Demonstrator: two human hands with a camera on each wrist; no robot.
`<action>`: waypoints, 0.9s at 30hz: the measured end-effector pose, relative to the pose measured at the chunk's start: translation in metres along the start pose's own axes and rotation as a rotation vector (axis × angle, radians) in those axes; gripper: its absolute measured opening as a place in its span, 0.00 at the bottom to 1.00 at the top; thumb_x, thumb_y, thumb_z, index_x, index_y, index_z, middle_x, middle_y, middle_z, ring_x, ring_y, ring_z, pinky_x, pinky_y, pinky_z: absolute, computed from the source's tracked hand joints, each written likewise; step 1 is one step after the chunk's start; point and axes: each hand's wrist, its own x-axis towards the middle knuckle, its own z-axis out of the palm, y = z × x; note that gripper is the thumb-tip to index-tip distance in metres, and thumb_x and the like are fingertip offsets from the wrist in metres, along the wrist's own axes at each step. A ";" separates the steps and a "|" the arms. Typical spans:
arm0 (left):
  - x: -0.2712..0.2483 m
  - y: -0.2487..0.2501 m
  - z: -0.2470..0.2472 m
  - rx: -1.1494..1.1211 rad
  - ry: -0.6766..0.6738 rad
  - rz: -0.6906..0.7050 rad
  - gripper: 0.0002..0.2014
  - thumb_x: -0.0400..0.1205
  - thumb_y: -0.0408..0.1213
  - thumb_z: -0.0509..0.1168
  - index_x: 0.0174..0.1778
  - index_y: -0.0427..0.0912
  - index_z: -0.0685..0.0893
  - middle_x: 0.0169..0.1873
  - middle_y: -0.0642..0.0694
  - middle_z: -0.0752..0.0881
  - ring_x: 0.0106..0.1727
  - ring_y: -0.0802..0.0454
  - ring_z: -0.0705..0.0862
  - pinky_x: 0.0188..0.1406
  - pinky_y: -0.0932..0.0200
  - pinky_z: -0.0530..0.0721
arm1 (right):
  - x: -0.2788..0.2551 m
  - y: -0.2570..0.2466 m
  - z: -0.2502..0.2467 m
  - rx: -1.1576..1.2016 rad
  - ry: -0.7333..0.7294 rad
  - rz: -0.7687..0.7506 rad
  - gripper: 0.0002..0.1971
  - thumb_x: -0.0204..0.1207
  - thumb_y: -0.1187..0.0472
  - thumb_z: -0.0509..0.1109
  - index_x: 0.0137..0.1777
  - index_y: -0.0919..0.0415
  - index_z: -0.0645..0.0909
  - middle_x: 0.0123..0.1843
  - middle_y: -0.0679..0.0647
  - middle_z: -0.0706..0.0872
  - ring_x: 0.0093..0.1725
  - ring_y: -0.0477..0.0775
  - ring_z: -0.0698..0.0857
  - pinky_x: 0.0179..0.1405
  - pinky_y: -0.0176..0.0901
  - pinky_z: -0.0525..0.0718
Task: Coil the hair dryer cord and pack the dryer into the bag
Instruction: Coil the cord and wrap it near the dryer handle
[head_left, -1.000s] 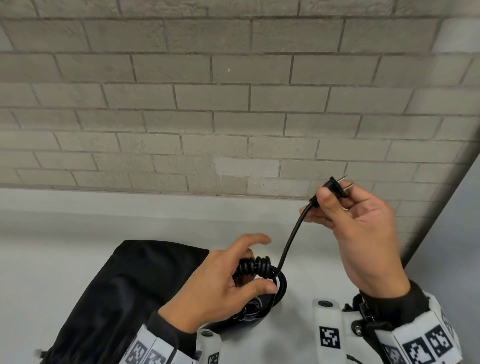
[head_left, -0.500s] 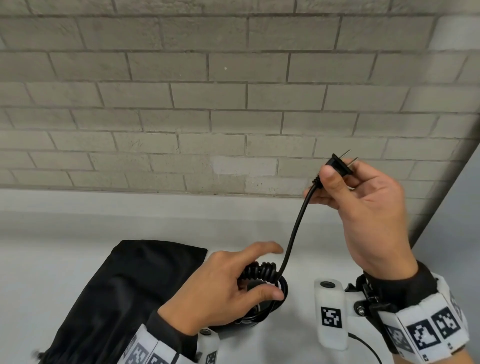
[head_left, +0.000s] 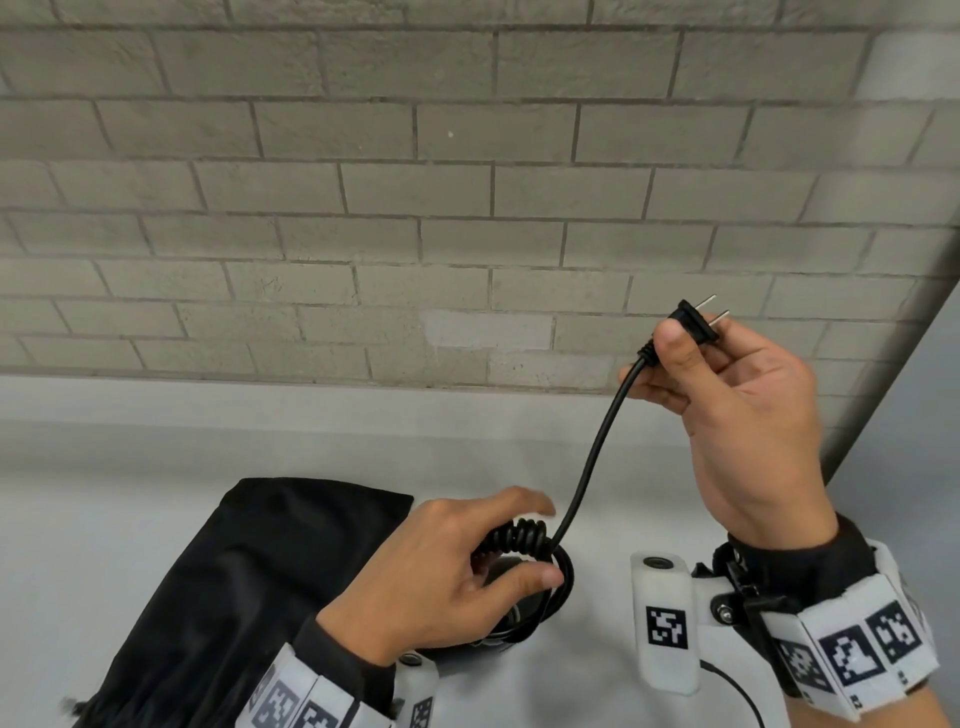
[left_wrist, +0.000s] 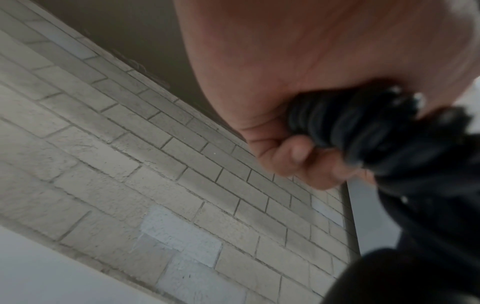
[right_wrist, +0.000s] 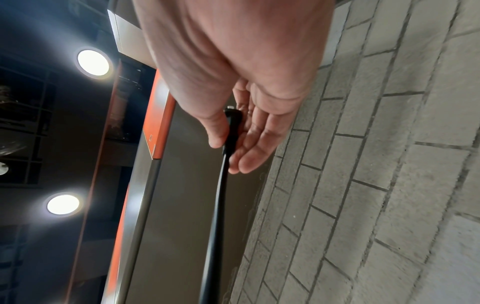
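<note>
My left hand (head_left: 457, 566) grips the black hair dryer (head_left: 524, 608) together with the cord coils (head_left: 519, 535) wound on it; most of the dryer is hidden under the hand. In the left wrist view the fingers (left_wrist: 298, 156) curl round the black cord bundle (left_wrist: 363, 127). My right hand (head_left: 727, 395) is raised at the right and pinches the two-pin plug (head_left: 693, 319) between thumb and fingers. The free cord (head_left: 592, 457) runs taut from plug to coils. The right wrist view shows the plug (right_wrist: 232, 123) and the cord (right_wrist: 215, 226) below it. The black bag (head_left: 249, 582) lies flat at the left.
A grey counter (head_left: 156, 467) carries the bag and runs back to a grey brick wall (head_left: 415, 208). A grey panel edge (head_left: 883, 415) closes the right side. Wrist cameras with black-and-white markers (head_left: 665, 623) sit on both forearms.
My right hand has lifted the plug higher and a little to the right, drawing the free cord longer and straighter. The left hand has stayed on the coiled dryer.
</note>
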 end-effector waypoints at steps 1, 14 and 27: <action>0.000 0.001 0.001 -0.015 0.004 -0.005 0.17 0.79 0.61 0.69 0.61 0.60 0.80 0.25 0.61 0.76 0.26 0.57 0.76 0.32 0.70 0.72 | 0.000 0.000 0.001 0.002 -0.007 -0.002 0.10 0.71 0.57 0.73 0.47 0.62 0.83 0.39 0.59 0.85 0.32 0.53 0.88 0.37 0.42 0.88; -0.004 -0.003 0.007 -0.172 0.084 -0.013 0.06 0.81 0.48 0.71 0.49 0.56 0.82 0.34 0.57 0.81 0.32 0.57 0.79 0.33 0.64 0.77 | -0.009 0.050 -0.014 -0.120 0.150 0.085 0.17 0.77 0.67 0.72 0.63 0.56 0.77 0.54 0.56 0.82 0.30 0.55 0.88 0.34 0.46 0.90; -0.005 -0.008 0.006 -0.225 0.102 -0.008 0.08 0.78 0.39 0.75 0.47 0.52 0.83 0.33 0.63 0.79 0.29 0.60 0.77 0.29 0.65 0.76 | -0.073 0.095 -0.023 -0.471 -0.542 0.406 0.12 0.82 0.54 0.66 0.64 0.46 0.81 0.50 0.51 0.87 0.27 0.49 0.81 0.33 0.43 0.82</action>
